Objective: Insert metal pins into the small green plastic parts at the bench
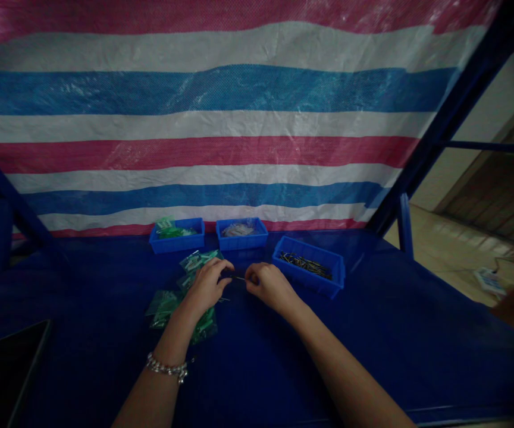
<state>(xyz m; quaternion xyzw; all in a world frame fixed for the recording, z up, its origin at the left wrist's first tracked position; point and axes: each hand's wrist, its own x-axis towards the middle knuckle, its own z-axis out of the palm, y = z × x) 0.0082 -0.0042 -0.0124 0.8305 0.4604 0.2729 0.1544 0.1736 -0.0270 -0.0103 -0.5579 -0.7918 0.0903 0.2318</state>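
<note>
"So how many hands were over the blue bench (257,368)?"

"Two: the right hand (266,280) pinched one thin dark piece (238,277), which lay between the pair; the left hand (211,280) curved about its other end, thumb and forefinger apart, contact too small to tell."

"And around them?"

"Three bins: the left bin (179,244) held green packets (170,230), the middle bin (243,242) pale contents (238,229), the right bin (304,279) dark slender pieces (305,263) beyond counting. Loose green packets (163,306), overlapping past counting, lay beneath and beside the left hand; one dark-screened device (11,374) lay far left."
</note>
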